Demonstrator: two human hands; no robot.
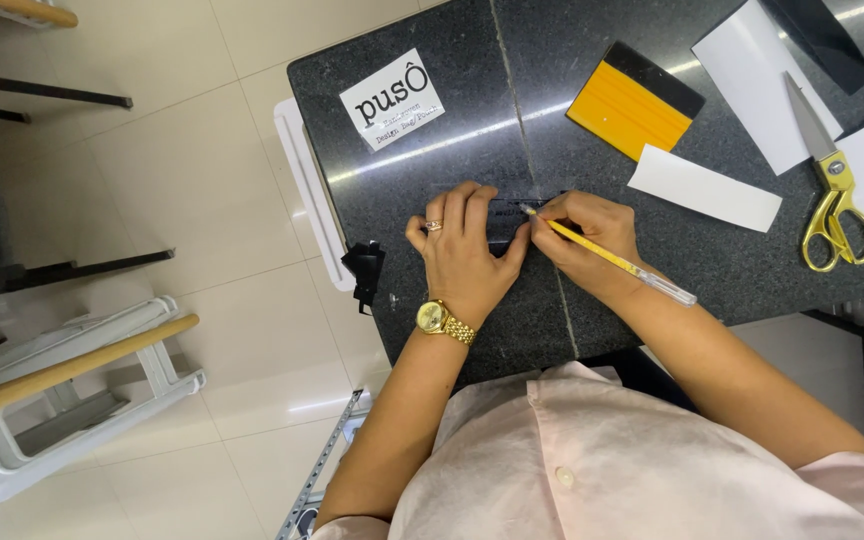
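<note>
1. Pressing flat at frame centre, the left hand (464, 250) is spread open on a small dark strip (517, 212) on the speckled granite table (472, 130).
2. A slim yellow craft knife (607, 257) is gripped by the right hand (592, 238), tip on the strip.
3. A yellow squeegee (634, 102) and gold scissors (830, 190) are seen upper right.

Single head-worn view, looking steeply down, close over dark tabletop (432, 150); floor (202, 200) at left

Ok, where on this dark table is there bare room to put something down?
Free patches on the dark table: between the white label and the yellow squeegee, and the near edge below the right hand, left of the gold scissors. The far right corner is crowded with white paper strips and the scissors.
</note>
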